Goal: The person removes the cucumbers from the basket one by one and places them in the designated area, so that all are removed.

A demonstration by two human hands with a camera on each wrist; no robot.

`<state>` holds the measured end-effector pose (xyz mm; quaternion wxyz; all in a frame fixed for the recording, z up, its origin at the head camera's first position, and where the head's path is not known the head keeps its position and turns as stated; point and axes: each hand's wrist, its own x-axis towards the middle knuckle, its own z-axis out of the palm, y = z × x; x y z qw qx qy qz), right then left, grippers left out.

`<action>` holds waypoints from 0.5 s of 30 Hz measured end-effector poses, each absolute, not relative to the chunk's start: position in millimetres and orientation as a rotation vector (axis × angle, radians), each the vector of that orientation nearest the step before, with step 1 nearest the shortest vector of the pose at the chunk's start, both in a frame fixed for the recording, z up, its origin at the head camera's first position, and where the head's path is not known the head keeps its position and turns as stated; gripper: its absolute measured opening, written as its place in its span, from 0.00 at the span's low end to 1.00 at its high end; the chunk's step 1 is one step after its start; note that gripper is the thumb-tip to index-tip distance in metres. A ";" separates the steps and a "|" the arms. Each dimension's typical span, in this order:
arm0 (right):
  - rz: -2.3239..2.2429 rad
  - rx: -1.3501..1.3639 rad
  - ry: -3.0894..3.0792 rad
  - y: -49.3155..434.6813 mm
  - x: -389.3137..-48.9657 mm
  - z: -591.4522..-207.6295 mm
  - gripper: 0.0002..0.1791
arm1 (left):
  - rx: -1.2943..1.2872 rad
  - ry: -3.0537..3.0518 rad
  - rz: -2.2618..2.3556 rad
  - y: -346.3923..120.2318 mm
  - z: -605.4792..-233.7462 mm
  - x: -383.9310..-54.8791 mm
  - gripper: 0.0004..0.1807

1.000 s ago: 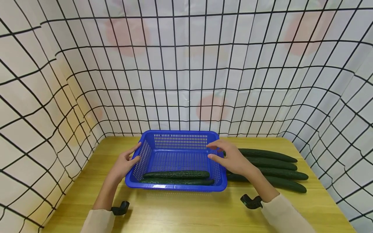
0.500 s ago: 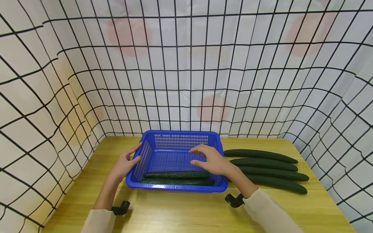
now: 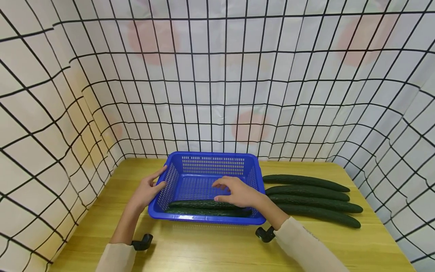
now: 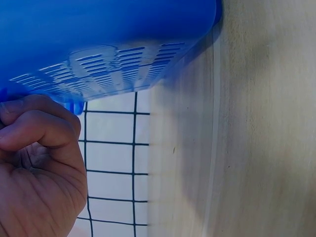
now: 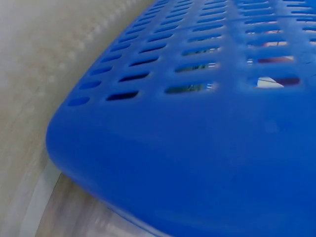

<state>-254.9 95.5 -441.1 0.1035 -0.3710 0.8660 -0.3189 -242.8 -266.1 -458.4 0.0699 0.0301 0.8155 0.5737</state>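
Note:
A blue plastic basket (image 3: pixel 207 218) with slotted walls stands on the table, two dark green cucumbers lying side by side along its near wall. The farther cucumber (image 3: pixel 193 204) is partly covered by my right hand; the nearer cucumber (image 3: pixel 204 212) lies against the front wall. My left hand (image 3: pixel 145 192) grips the basket's left rim, and the left wrist view shows its curled fingers (image 4: pixel 47 123) at the blue rim. My right hand (image 3: pixel 239 192) reaches over the right rim with loosely bent fingers, thumb apart, just above the cucumbers and holding nothing. Only the basket's outside fills the right wrist view.
Several more cucumbers (image 3: pixel 312 190) lie roughly parallel on the wooden table (image 3: pixel 190 245), right of the basket. A white sheet with a black grid (image 3: pixel 217 87) encloses the back and sides. A black wrist camera (image 3: pixel 265 234) sits below the right hand.
My right hand has moved left from beside the basket's right rim to over the cucumbers inside, lowering a little. My left hand stays at the left rim, and the cucumbers lie as before.

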 end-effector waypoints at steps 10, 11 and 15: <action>-0.711 -1.038 2.530 96.1 -254.6 -449.9 0.27 | 0.103 2.445 1.738 -265.9 -460.0 -245.2 0.36; -0.685 -1.034 2.530 95.9 -254.4 -450.9 0.27 | 0.100 2.443 1.737 -265.7 -459.9 -245.2 0.36; -0.586 -1.019 2.536 94.9 -253.8 -454.0 0.26 | 0.095 2.437 1.748 -264.7 -459.6 -245.0 0.36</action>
